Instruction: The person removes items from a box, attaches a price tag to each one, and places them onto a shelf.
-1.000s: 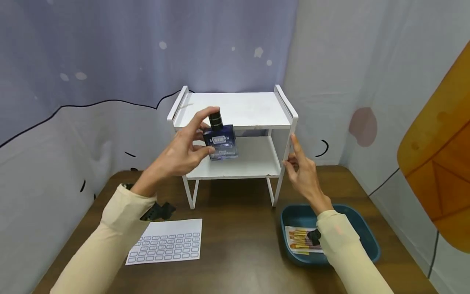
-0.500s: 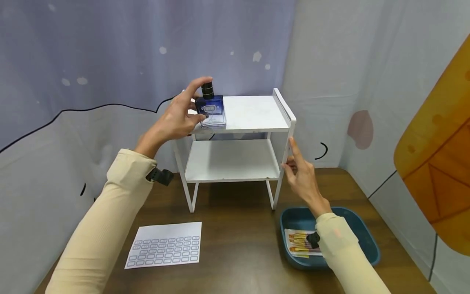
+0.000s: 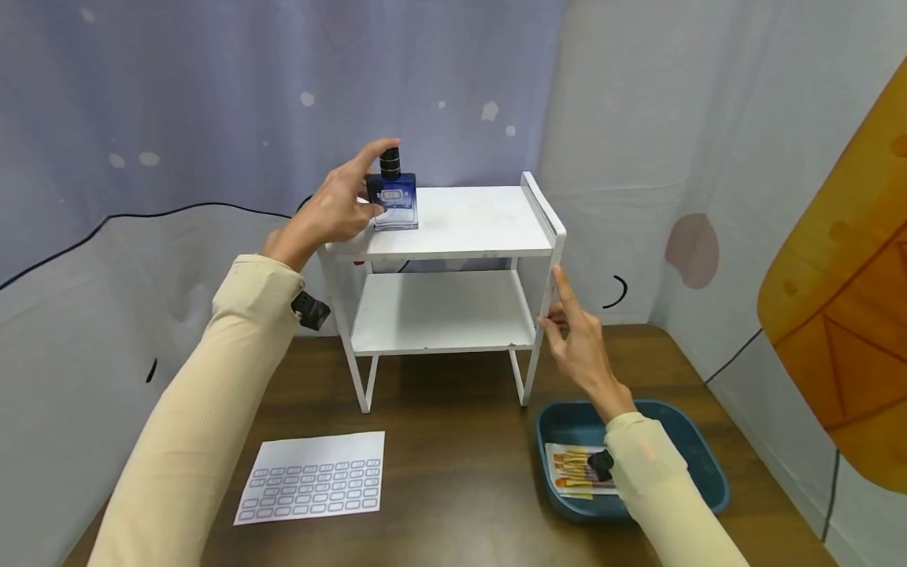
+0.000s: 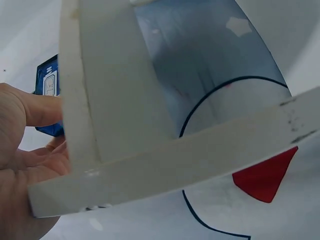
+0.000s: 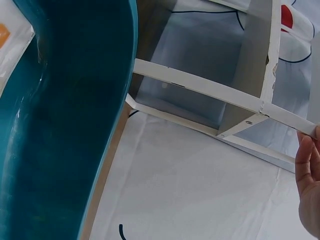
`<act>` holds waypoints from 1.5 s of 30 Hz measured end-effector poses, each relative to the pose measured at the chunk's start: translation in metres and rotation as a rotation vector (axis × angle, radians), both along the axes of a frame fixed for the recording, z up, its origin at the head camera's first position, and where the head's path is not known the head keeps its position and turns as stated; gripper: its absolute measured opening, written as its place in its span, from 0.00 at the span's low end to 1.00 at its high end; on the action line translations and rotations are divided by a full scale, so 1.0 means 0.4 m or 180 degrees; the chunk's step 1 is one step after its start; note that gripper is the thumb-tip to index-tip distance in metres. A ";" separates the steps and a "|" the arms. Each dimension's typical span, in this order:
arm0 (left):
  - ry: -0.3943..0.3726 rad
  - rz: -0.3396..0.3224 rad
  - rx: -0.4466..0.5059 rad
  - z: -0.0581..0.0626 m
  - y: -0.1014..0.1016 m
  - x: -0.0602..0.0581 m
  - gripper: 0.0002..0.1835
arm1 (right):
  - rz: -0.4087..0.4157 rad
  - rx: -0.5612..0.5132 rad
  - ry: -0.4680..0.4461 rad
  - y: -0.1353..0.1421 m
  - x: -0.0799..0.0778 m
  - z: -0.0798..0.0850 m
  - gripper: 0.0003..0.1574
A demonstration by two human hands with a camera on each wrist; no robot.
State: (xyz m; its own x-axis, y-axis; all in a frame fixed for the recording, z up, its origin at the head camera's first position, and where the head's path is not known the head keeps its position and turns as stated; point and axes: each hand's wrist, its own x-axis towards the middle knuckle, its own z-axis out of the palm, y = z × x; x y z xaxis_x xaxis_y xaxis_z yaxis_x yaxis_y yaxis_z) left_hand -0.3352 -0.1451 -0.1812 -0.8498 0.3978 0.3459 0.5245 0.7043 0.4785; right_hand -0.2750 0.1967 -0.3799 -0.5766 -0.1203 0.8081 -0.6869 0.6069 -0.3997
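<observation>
The left hand (image 3: 333,206) pinches the blue perfume bottle (image 3: 397,197) upright at the top left of the white shelf rack (image 3: 482,220). It's up there, but not yet let go. The right hand (image 3: 584,346) holds the rack's right side, pointer finger straight.

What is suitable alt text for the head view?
A person's left hand holds a blue, black-capped bottle upright at the left of the top shelf of a white two-tier rack, while the right hand touches the rack's right side. On the brown table are a printed sheet and a teal bin containing a packet.
</observation>
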 end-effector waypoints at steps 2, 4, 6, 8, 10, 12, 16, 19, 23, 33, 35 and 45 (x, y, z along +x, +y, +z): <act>-0.0030 0.0018 -0.0014 0.003 0.001 -0.008 0.50 | 0.0003 -0.0001 -0.0014 0.000 0.002 0.001 0.54; -0.0081 0.0034 -0.0006 0.005 0.002 -0.014 0.51 | -0.0002 0.0004 -0.0024 0.000 0.003 0.002 0.54; -0.0118 0.0029 0.0041 0.006 0.002 -0.018 0.51 | 0.0002 0.0007 -0.0031 0.000 0.004 0.003 0.54; -0.0138 0.0020 0.0087 0.007 0.001 -0.021 0.51 | -0.0002 0.0004 -0.0031 0.000 0.004 0.004 0.55; -0.0143 0.0005 0.0133 0.008 0.000 -0.023 0.51 | -0.0010 0.0000 -0.0025 0.001 0.004 0.005 0.54; -0.0131 -0.0014 0.0154 0.007 -0.001 -0.024 0.51 | -0.0021 -0.0012 -0.0020 0.001 0.003 0.005 0.54; -0.0123 -0.0032 0.0172 0.005 0.000 -0.024 0.51 | -0.0027 -0.0008 -0.0025 0.003 0.002 0.005 0.54; -0.0115 -0.0027 0.0178 0.004 0.000 -0.025 0.52 | -0.0038 0.0001 -0.0013 0.004 0.002 0.004 0.55; -0.0120 -0.0029 0.0201 0.004 0.000 -0.026 0.52 | -0.0034 0.0003 -0.0007 0.004 0.006 0.006 0.55; 0.0402 0.0010 0.0592 0.015 -0.024 0.001 0.56 | 0.0015 0.0041 -0.0006 0.007 0.005 0.014 0.55; 0.0598 0.0053 0.0795 0.011 -0.020 0.015 0.52 | 0.0054 0.0034 -0.0072 0.010 0.008 0.019 0.56; 0.1939 -0.0279 0.1590 -0.063 0.035 0.104 0.37 | 0.0093 0.0059 -0.0340 0.062 0.049 0.022 0.54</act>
